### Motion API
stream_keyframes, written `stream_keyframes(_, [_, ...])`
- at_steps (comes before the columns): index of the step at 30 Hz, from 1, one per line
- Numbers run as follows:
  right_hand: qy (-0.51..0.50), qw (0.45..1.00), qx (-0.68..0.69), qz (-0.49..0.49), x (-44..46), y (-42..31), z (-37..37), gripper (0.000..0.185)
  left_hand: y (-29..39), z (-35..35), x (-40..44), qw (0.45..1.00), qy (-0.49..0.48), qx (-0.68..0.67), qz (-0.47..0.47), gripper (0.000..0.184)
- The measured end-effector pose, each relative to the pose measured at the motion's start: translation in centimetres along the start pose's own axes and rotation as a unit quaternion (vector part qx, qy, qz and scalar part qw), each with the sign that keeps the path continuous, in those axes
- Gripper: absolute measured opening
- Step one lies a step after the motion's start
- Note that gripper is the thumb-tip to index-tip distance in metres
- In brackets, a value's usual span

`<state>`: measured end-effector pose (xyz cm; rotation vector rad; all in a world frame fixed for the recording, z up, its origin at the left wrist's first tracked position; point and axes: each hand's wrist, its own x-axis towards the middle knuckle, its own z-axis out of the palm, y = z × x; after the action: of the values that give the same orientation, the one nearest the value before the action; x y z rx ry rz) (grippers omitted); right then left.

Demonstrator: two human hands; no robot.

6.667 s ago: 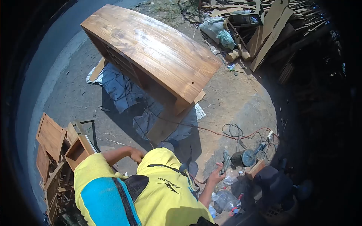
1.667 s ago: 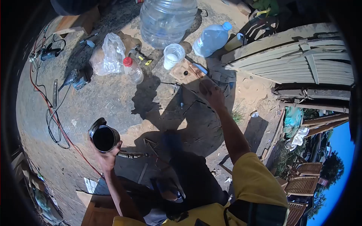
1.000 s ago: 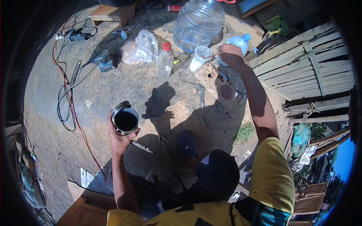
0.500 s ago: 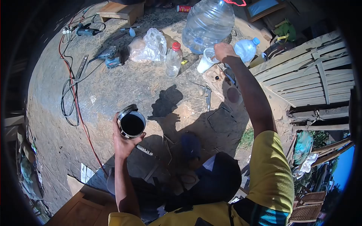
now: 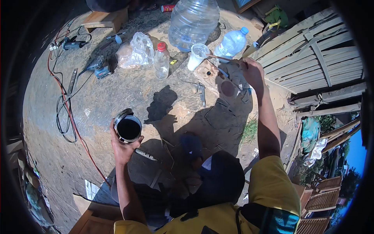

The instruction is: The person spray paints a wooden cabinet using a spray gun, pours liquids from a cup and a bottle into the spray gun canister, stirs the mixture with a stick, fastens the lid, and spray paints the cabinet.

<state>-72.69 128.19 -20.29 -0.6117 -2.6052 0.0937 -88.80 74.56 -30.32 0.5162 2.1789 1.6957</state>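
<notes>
At the lower left, my left hand [image 5: 124, 148] is wrapped round an open metal can [image 5: 129, 128] with dark contents, its lid tilted back. Out at the upper right my right hand [image 5: 252, 72] pinches a thin brown stick [image 5: 221, 57]. The far end of the stick reaches the rim of a clear plastic cup [image 5: 198, 56] with white contents. Below the cup lies a stained wooden board [image 5: 212, 75] with a small dark round thing on it. A blow gun [image 5: 202, 94] rests on the ground beside the board.
A large clear jug [image 5: 194, 23], a blue-capped bottle [image 5: 233, 43], a red-capped bottle [image 5: 161, 62] and a plastic bag [image 5: 137, 50] stand further off. Power tools [image 5: 102, 68] and a red cable [image 5: 70, 113] lie left. Stacked slats [image 5: 307, 58] are at right, a wooden cabinet [image 5: 95, 218] lower left.
My right hand has drawn back from over the cup toward the right, bringing the stick into clearer view. My left hand still holds the can. The whole view has shifted slightly.
</notes>
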Motion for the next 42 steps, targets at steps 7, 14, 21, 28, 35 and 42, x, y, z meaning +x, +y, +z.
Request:
stream_keyframes(7, [0.106,0.877,0.349,0.313,-17.9,8.1,10.5,0.015,-1.1,-0.2,0.3,1.0,-0.006,-0.016,0.015,0.123])
stream_keyframes(14, [0.134,0.907,0.146,0.372,-20.4,6.3,17.6,0.025,-1.2,-0.4,0.7,1.0,0.012,-0.018,0.014,0.116])
stream_keyframes(21, [0.12,0.961,0.159,0.192,-5.6,-3.2,17.8,0.078,-0.8,-0.7,0.8,0.999,0.028,-0.019,-0.005,0.116])
stream_keyframes(28, [0.104,0.895,0.362,0.241,4.2,-5.7,25.7,0.089,-0.8,-0.6,1.0,0.999,0.034,-0.001,0.004,0.12])
stream_keyframes(35, [0.142,0.88,0.419,0.173,2.7,-8.5,20.7,0.055,0.1,-0.7,0.3,0.998,0.053,0.032,0.018,0.122])
stream_keyframes(42, [0.061,0.953,0.298,-0.005,-2.9,-14.3,9.0,0.054,1.6,-0.1,0.0,0.999,0.033,0.028,0.029,0.118])
